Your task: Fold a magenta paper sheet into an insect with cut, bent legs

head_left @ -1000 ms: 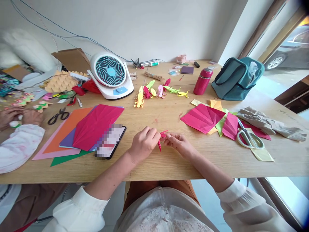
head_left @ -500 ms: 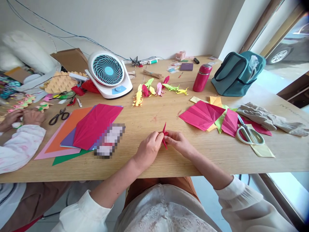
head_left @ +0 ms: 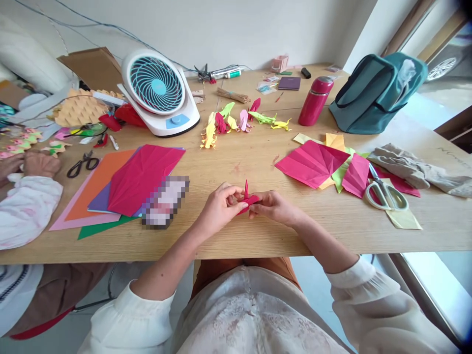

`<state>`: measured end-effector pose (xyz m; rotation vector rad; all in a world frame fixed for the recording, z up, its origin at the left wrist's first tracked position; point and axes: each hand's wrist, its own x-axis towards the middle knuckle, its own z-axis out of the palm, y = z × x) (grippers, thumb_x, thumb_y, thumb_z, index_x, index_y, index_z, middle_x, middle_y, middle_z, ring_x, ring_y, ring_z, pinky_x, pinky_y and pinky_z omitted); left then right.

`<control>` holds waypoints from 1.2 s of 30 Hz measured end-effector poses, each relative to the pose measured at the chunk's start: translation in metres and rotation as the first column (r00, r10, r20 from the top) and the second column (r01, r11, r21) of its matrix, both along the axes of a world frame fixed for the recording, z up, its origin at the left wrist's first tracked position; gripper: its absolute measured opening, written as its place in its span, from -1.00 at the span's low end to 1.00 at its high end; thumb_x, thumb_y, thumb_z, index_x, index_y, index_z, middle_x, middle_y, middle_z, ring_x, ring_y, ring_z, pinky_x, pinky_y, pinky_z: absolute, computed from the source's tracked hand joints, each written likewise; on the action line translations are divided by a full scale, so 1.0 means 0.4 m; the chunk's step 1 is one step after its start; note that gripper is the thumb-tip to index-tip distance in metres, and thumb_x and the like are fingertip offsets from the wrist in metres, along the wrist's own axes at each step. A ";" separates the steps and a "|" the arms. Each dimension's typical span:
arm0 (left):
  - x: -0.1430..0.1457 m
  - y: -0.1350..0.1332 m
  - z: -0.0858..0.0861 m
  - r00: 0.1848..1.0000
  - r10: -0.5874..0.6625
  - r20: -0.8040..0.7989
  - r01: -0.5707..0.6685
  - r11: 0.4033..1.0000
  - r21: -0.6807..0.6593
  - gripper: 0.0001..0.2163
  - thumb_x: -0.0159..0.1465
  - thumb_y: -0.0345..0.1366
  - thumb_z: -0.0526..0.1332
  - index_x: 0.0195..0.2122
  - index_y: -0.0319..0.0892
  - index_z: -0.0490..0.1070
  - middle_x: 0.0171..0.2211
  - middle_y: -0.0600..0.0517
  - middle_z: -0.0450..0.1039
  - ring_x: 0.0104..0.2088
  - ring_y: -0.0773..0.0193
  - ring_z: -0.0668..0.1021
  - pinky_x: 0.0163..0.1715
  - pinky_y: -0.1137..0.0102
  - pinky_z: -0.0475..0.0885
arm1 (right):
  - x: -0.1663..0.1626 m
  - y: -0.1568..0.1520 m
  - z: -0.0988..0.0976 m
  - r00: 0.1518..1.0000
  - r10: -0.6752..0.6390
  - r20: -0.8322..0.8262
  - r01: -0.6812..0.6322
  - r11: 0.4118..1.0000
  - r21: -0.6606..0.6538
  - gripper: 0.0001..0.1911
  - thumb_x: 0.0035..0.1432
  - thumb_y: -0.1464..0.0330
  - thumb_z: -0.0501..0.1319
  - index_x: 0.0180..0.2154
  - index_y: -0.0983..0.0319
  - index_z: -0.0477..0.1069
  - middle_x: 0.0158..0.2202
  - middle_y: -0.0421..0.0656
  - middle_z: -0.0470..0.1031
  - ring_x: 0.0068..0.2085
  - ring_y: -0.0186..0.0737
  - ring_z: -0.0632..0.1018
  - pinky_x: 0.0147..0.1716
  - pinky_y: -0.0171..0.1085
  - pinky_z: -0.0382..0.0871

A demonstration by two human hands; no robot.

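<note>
Between my hands, just above the table's front part, is a small folded red paper piece (head_left: pixel 251 199) with one narrow point sticking up. My left hand (head_left: pixel 223 206) pinches it from the left with thumb and fingers. From the other side, my right hand (head_left: pixel 273 206) grips its right end between thumb and fingertips. The fingers hide part of the folds. Beyond my hands lies a row of folded paper figures (head_left: pixel 243 120) in yellow, red, pink and green.
Coloured paper sheets (head_left: pixel 147 179), a blurred flat object (head_left: pixel 165 202) and black-handled scissors (head_left: pixel 81 164) lie left. White-handled scissors (head_left: pixel 385 193), creased red paper (head_left: pixel 313 162) and a grey glove (head_left: pixel 405 164) lie right. A fan (head_left: pixel 158 93), red flask (head_left: pixel 315 102) and bag (head_left: pixel 372 98) stand behind. A co-worker's hands (head_left: pixel 40 163) are far left.
The red folded piece has turned from upright edge-on to lying flatter, with a point raised. My left fingers have opened out and shifted around it. The camera view has tilted slightly.
</note>
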<state>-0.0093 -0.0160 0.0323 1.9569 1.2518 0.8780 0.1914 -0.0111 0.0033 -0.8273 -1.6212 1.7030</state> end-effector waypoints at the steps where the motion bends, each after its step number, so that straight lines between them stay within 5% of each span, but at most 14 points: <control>1: -0.001 -0.002 -0.001 0.999 -0.004 0.052 0.006 0.999 -0.049 -0.85 0.17 -0.37 0.36 -0.21 -0.16 0.53 -0.28 0.05 0.47 -0.37 0.37 0.47 -0.35 0.46 0.39 | -0.001 0.001 -0.001 1.000 0.006 0.010 -0.006 1.000 -0.004 -0.60 0.13 0.05 0.35 -0.26 0.28 0.55 -0.44 -0.18 0.56 -0.40 -0.29 0.52 -0.30 -0.27 0.40; 7: 0.006 -0.026 -0.020 0.913 0.142 0.383 0.020 0.921 -0.390 -0.78 0.16 -0.17 0.37 -0.38 -0.22 0.44 -0.46 0.11 0.45 -0.53 0.44 0.42 -0.54 0.53 0.34 | -0.006 0.003 -0.009 0.991 -0.100 0.089 0.103 0.994 -0.030 -0.59 0.07 0.03 0.37 -0.32 0.26 0.50 -0.48 -0.19 0.53 -0.43 -0.26 0.55 -0.37 -0.28 0.39; 15: 0.012 -0.052 -0.073 0.903 0.257 0.344 -0.039 0.846 -0.531 -0.85 0.15 -0.27 0.34 -0.36 -0.23 0.42 -0.50 0.10 0.45 -0.56 0.41 0.47 -0.64 0.53 0.38 | 0.004 -0.007 0.020 0.878 -0.159 0.451 0.038 0.963 0.267 -0.85 0.18 0.33 0.21 -0.33 0.24 0.53 -0.43 -0.20 0.52 -0.39 -0.28 0.45 -0.38 -0.28 0.25; 19: 0.012 -0.061 -0.090 0.967 0.215 0.137 -0.155 0.922 -0.356 -0.87 0.18 -0.41 0.28 -0.25 -0.18 0.38 -0.50 0.13 0.45 -0.52 0.36 0.51 -0.53 0.48 0.44 | -0.011 -0.012 0.026 0.770 -0.223 0.598 -0.003 0.935 0.353 -0.89 0.14 0.45 0.20 -0.32 0.23 0.52 -0.40 -0.19 0.52 -0.37 -0.26 0.46 -0.36 -0.28 0.23; 22: 0.013 -0.072 -0.086 0.971 0.215 -0.107 -0.217 0.976 -0.004 -0.60 0.19 -0.47 0.31 0.04 -0.15 0.32 -0.29 0.04 0.51 -0.30 0.25 0.57 -0.23 0.32 0.53 | -0.019 -0.015 0.017 0.737 -0.273 0.619 -0.032 0.900 0.435 -0.89 0.14 0.48 0.20 -0.33 0.23 0.50 -0.35 -0.16 0.50 -0.35 -0.26 0.47 -0.33 -0.28 0.24; 24: 0.014 -0.076 -0.081 0.938 0.231 -0.260 -0.167 0.955 0.245 -0.53 0.22 -0.45 0.33 0.14 -0.14 0.30 -0.06 -0.11 0.46 -0.07 0.10 0.54 -0.03 0.16 0.50 | -0.021 -0.015 0.010 0.732 -0.310 0.607 -0.015 0.883 0.469 -0.91 0.15 0.48 0.22 -0.30 0.23 0.49 -0.31 -0.14 0.48 -0.34 -0.27 0.47 -0.31 -0.29 0.27; 26: 0.010 -0.078 -0.080 0.905 0.176 -0.388 -0.015 0.923 0.384 -0.71 0.30 -0.41 0.27 0.05 -0.15 0.41 0.03 -0.17 0.41 0.03 0.03 0.47 0.05 0.10 0.45 | -0.020 -0.016 0.006 0.726 -0.345 0.595 0.014 0.873 0.488 -0.91 0.14 0.48 0.25 -0.27 0.23 0.48 -0.27 -0.13 0.47 -0.33 -0.28 0.48 -0.30 -0.30 0.28; 28: 0.000 -0.079 -0.085 0.876 0.044 -0.480 0.181 0.893 0.411 -0.86 0.39 -0.41 0.16 -0.08 -0.18 0.47 -0.04 -0.13 0.48 -0.02 0.09 0.49 0.05 0.16 0.47 | -0.016 -0.016 0.007 0.722 -0.356 0.593 0.023 0.869 0.494 -0.89 0.13 0.50 0.25 -0.26 0.23 0.47 -0.26 -0.13 0.47 -0.33 -0.28 0.49 -0.29 -0.30 0.29; 30: -0.015 -0.083 -0.092 0.843 -0.071 -0.533 0.332 0.849 0.412 -0.79 0.43 -0.44 0.06 -0.07 -0.23 0.48 -0.10 -0.10 0.54 -0.07 0.15 0.53 0.04 0.24 0.49 | -0.007 -0.017 0.013 0.729 -0.340 0.593 0.010 0.873 0.488 -0.87 0.13 0.52 0.22 -0.26 0.23 0.47 -0.25 -0.13 0.48 -0.32 -0.28 0.49 -0.28 -0.30 0.31; 36: -0.057 -0.112 -0.094 0.736 -0.148 -0.661 0.486 0.794 0.364 -0.59 0.41 -0.52 -0.04 0.27 -0.32 0.28 0.19 -0.22 0.43 0.18 0.11 0.48 0.21 0.21 0.43 | 0.034 -0.023 0.024 0.750 -0.303 0.588 0.003 0.890 0.455 -0.81 0.20 0.51 0.16 -0.19 0.22 0.50 -0.22 -0.12 0.50 -0.31 -0.28 0.50 -0.28 -0.30 0.33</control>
